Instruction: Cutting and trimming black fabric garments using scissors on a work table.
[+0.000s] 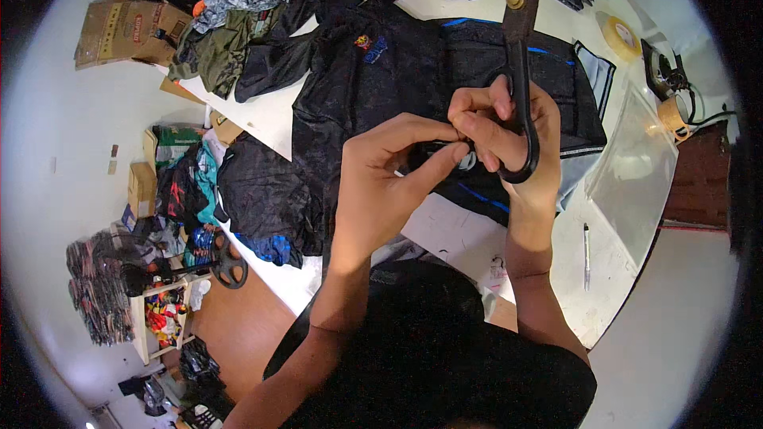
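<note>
My left hand [377, 175] is closed in a pinch, thumb and forefinger meeting on something small and dark. My right hand [542, 119] has its thumb and finger tips right beside that pinch. Large dark metal scissors [520, 20] with black handles hang on the right hand, blades pointing away from me and the handle loop around the thumb's base. Beneath both hands lies a black garment [342, 71] with a small coloured emblem on it. Blue-trimmed black fabric [548, 79] spreads under the right hand. What sits between the fingertips is mostly hidden.
A clear plastic sheet [628, 175], a pen [586, 258] and a tape roll [621, 38] lie on the white table [612, 294] at right. Near them is a mug [674, 117]. Clothes [230, 32] and a cardboard box [131, 32] crowd the far left.
</note>
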`<action>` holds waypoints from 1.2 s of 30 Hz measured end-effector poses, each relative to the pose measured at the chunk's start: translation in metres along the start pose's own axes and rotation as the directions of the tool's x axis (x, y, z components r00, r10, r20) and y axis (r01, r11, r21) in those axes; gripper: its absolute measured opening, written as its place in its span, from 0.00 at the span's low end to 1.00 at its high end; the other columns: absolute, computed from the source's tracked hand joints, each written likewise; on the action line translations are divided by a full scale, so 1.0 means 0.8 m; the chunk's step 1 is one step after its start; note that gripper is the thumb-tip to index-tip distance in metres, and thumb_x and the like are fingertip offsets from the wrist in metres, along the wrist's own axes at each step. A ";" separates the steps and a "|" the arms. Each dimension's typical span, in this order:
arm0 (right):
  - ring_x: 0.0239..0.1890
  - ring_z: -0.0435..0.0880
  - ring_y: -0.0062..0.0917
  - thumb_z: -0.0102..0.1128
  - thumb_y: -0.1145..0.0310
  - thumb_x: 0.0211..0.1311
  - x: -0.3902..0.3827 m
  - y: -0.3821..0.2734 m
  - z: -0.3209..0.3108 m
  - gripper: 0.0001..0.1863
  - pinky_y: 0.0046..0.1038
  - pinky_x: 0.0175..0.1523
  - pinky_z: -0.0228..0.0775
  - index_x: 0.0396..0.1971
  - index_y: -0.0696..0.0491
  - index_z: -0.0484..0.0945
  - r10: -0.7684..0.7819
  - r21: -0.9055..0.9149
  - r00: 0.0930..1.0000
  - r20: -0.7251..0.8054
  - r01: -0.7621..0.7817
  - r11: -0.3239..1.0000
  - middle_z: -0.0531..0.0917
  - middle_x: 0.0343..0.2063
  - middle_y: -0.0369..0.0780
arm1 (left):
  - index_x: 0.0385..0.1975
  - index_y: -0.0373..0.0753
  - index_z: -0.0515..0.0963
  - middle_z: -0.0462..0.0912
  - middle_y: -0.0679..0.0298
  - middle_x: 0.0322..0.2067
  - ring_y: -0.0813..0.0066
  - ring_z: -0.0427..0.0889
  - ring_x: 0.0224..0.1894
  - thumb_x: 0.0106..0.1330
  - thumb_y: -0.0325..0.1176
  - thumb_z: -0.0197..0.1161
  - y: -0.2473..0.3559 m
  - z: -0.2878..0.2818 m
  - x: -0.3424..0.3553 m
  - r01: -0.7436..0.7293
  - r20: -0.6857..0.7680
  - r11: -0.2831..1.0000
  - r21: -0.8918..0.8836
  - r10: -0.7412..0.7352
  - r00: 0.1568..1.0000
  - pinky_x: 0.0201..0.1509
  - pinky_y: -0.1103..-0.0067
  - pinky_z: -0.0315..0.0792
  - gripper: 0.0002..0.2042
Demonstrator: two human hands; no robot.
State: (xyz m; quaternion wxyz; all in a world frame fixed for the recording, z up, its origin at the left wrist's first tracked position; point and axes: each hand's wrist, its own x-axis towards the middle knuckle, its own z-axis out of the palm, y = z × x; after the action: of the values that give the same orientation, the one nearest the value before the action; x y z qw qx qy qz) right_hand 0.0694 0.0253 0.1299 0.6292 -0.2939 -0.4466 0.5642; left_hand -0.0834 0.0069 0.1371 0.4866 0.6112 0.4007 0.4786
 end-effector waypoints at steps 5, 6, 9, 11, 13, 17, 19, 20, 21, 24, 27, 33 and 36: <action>0.11 0.68 0.10 0.65 0.79 0.46 0.004 0.007 0.009 0.16 0.10 0.14 0.56 0.18 0.51 0.63 -0.083 -0.093 0.996 -0.043 0.079 0.993 0.82 0.23 0.44 | 0.34 0.30 0.78 0.78 0.68 0.28 0.89 0.72 0.28 0.58 0.22 0.60 -0.011 0.004 0.003 0.047 -0.195 0.988 -0.149 -0.076 0.978 0.29 0.91 0.64 0.05; 0.11 0.68 0.10 0.65 0.79 0.46 0.004 0.005 0.009 0.16 0.10 0.14 0.56 0.18 0.51 0.63 -0.085 -0.091 0.996 -0.038 0.081 0.993 0.82 0.23 0.44 | 0.34 0.30 0.78 0.78 0.68 0.28 0.89 0.72 0.28 0.58 0.22 0.60 -0.013 0.001 0.005 0.043 -0.199 0.988 -0.147 -0.072 0.977 0.29 0.91 0.64 0.05; 0.09 0.65 0.10 0.65 0.78 0.47 -0.002 -0.005 0.005 0.15 0.12 0.13 0.53 0.18 0.52 0.64 -0.026 -0.190 0.996 -0.091 0.008 0.982 0.78 0.16 0.39 | 0.34 0.36 0.78 0.78 0.70 0.28 0.90 0.72 0.24 0.61 0.27 0.59 -0.016 -0.013 0.015 0.000 -0.398 0.871 -0.492 -0.225 0.889 0.25 0.92 0.63 0.05; 0.09 0.66 0.11 0.66 0.77 0.47 -0.008 -0.009 -0.003 0.14 0.13 0.14 0.53 0.18 0.52 0.65 0.046 -0.166 0.999 -0.011 -0.047 0.985 0.76 0.14 0.37 | 0.35 0.36 0.78 0.78 0.71 0.27 0.90 0.72 0.24 0.61 0.27 0.59 -0.015 -0.022 0.021 -0.052 -0.421 0.816 -0.576 -0.242 0.874 0.24 0.91 0.62 0.05; 0.10 0.67 0.12 0.67 0.76 0.46 -0.013 -0.005 -0.009 0.14 0.15 0.14 0.54 0.18 0.53 0.67 0.119 -0.136 0.990 0.079 -0.108 0.985 0.74 0.13 0.35 | 0.35 0.38 0.77 0.77 0.72 0.26 0.89 0.72 0.23 0.62 0.28 0.58 -0.010 -0.030 0.027 -0.140 -0.404 0.700 -0.700 -0.227 0.886 0.24 0.91 0.63 0.05; 0.16 0.69 0.13 0.73 0.60 0.37 -0.023 0.017 -0.007 0.20 0.16 0.19 0.56 0.20 0.55 0.70 -0.054 -0.387 0.969 0.242 0.147 0.910 0.71 0.14 0.31 | 0.35 0.40 0.74 0.79 0.71 0.31 0.86 0.76 0.28 0.63 0.29 0.56 0.011 -0.038 0.034 -0.277 -0.458 0.608 -0.744 -0.163 0.874 0.26 0.87 0.67 0.03; 0.18 0.68 0.13 0.76 0.49 0.32 -0.029 0.024 -0.004 0.28 0.16 0.20 0.55 0.21 0.56 0.71 -0.108 -0.485 0.958 0.264 0.229 0.844 0.71 0.15 0.30 | 0.35 0.40 0.74 0.79 0.71 0.31 0.85 0.76 0.29 0.63 0.29 0.56 0.023 -0.042 0.040 -0.334 -0.500 0.606 -0.722 -0.123 0.857 0.26 0.88 0.67 0.03; 0.12 0.66 0.12 0.78 0.49 0.29 -0.031 0.026 -0.001 0.31 0.13 0.15 0.54 0.19 0.57 0.69 -0.089 -0.248 0.969 0.229 0.146 0.958 0.70 0.12 0.32 | 0.35 0.40 0.74 0.79 0.71 0.32 0.85 0.76 0.30 0.63 0.29 0.55 0.029 -0.045 0.041 -0.363 -0.520 0.600 -0.713 -0.104 0.848 0.27 0.88 0.67 0.03; 0.09 0.65 0.12 0.79 0.49 0.27 -0.030 0.023 -0.003 0.32 0.12 0.13 0.54 0.18 0.58 0.67 -0.076 -0.119 0.972 0.223 0.104 0.987 0.69 0.10 0.33 | 0.35 0.40 0.73 0.79 0.70 0.32 0.85 0.77 0.31 0.64 0.29 0.55 0.035 -0.050 0.043 -0.374 -0.513 0.579 -0.724 -0.089 0.854 0.27 0.88 0.67 0.03; 0.14 0.65 0.11 0.76 0.42 0.20 -0.035 0.018 -0.005 0.41 0.11 0.18 0.53 0.30 0.58 0.67 0.087 -0.160 0.962 0.259 -0.046 0.986 0.71 0.16 0.35 | 0.35 0.40 0.73 0.79 0.70 0.32 0.86 0.76 0.31 0.64 0.29 0.55 0.047 -0.052 0.050 -0.463 -0.547 0.559 -0.688 0.019 0.837 0.27 0.88 0.67 0.03; 0.18 0.65 0.11 0.75 0.40 0.19 -0.041 0.018 -0.010 0.47 0.12 0.22 0.53 0.39 0.58 0.67 0.096 -0.201 0.976 0.195 -0.056 0.978 0.72 0.20 0.35 | 0.36 0.39 0.72 0.79 0.67 0.32 0.82 0.78 0.33 0.65 0.28 0.54 0.057 -0.058 0.050 -0.489 -0.558 0.549 -0.677 0.049 0.828 0.33 0.85 0.71 0.04; 0.17 0.66 0.12 0.74 0.43 0.24 -0.037 0.029 -0.034 0.45 0.13 0.22 0.57 0.41 0.58 0.67 0.008 -0.249 0.940 0.341 0.083 0.965 0.73 0.20 0.36 | 0.39 0.36 0.71 0.78 0.63 0.35 0.75 0.78 0.37 0.65 0.30 0.53 0.056 -0.061 0.054 -0.544 -0.583 0.550 -0.634 0.122 0.803 0.37 0.83 0.73 0.06; 0.18 0.67 0.13 0.74 0.44 0.25 -0.031 0.032 -0.040 0.45 0.13 0.21 0.58 0.43 0.58 0.65 0.016 -0.249 0.920 0.391 0.088 0.964 0.73 0.20 0.36 | 0.40 0.35 0.71 0.78 0.62 0.38 0.74 0.78 0.39 0.66 0.31 0.52 0.051 -0.064 0.052 -0.549 -0.576 0.574 -0.608 0.157 0.802 0.37 0.83 0.73 0.08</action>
State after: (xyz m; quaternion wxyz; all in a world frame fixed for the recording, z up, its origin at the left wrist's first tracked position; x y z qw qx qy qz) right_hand 0.0873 0.0099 0.0884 0.4938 -0.2480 -0.6386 0.5356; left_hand -0.1233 0.0490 0.1887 0.4745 0.2909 0.1339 0.8200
